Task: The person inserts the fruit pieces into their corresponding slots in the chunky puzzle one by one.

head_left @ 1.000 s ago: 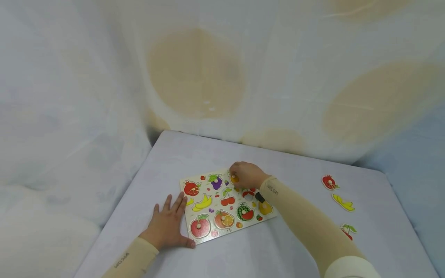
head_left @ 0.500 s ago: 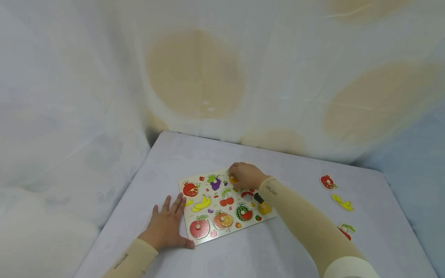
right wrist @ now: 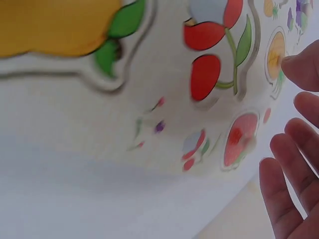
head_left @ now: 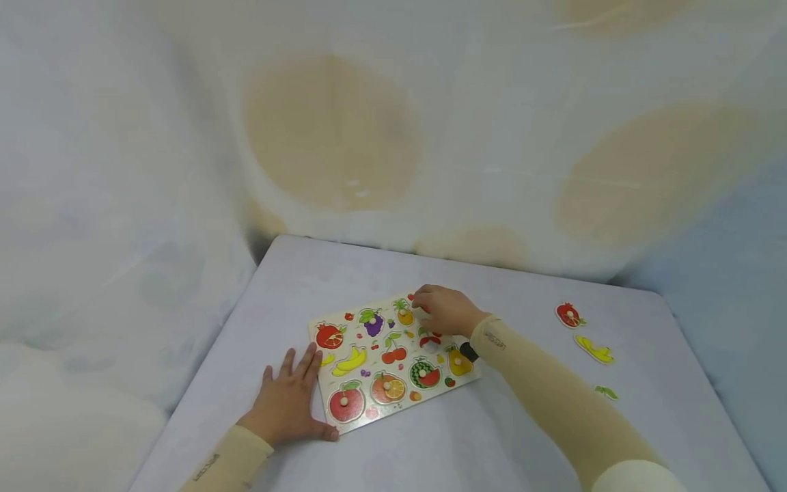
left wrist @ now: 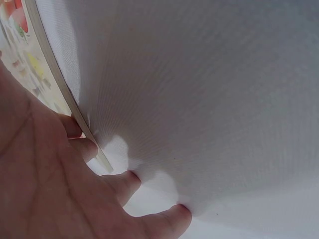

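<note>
A wooden fruit puzzle board [head_left: 375, 362] lies at an angle on the table. My left hand [head_left: 287, 403] has its fingers spread at the board's left edge, with the thumb at the near corner. In the left wrist view, fingertips [left wrist: 177, 211] reach down to the cloth beside the board's edge. My right hand [head_left: 451, 311] is over the far right corner, its fingers loosely bent and holding nothing. The pineapple piece [head_left: 404, 317] sits in its slot just left of these fingers. Close by the fingertips in the right wrist view is a knobbed strawberry piece [right wrist: 241, 137].
Right of the board lie a loose pomegranate piece [head_left: 570, 315] and a banana piece [head_left: 594, 349]. A cherry piece [head_left: 606, 392] is partly hidden by the right sleeve [head_left: 547, 396]. Pale cloth walls [head_left: 479, 171] rise behind and beside the table [head_left: 510, 287].
My right hand has let go of the pineapple piece and moved a little to the right, uncovering it. The left hand stays at the board's edge. The head view has shifted slightly.
</note>
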{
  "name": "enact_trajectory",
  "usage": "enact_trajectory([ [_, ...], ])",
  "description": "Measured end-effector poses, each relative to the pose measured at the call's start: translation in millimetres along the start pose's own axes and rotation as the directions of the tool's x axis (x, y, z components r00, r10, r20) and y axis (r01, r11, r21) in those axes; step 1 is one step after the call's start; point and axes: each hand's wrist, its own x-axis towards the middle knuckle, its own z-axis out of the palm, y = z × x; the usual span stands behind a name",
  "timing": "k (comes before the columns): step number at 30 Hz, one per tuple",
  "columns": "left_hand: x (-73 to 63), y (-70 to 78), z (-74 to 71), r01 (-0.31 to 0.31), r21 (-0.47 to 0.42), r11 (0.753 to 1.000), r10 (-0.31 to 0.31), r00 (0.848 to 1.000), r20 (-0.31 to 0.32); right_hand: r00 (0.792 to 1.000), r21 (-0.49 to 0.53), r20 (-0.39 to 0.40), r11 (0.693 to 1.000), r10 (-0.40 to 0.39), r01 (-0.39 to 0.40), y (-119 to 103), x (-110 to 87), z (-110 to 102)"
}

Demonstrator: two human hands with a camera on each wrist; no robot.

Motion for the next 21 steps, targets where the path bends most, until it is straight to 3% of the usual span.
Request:
enact_trajectory([
  [5,2.6,-1.0,0.0,-0.005,0.005,1.0,0.005,1.0,0.0,0.998,0.004,-0.042,0.999,0.036,-0.036,12,-26.3,-9],
  [11,5.6,-0.7,-0.2,-0.009,0.007,1.0,0.009,1.0,0.005,0.985,-0.05,-0.088,0.987,0.146,-0.151,41,-65.4,-11],
  [16,7.7,-1.5,0.7,-0.013,0.005,1.0,0.013,1.0,0.001,0.964,-0.041,-0.119,0.969,0.238,-0.244,70,-106.7,-13],
  [21,7.6,-1.7,1.5,-0.007,-0.004,1.0,0.007,1.0,0.001,0.928,-0.023,-0.146,0.937,0.343,-0.35,108,-152.9,-11],
])
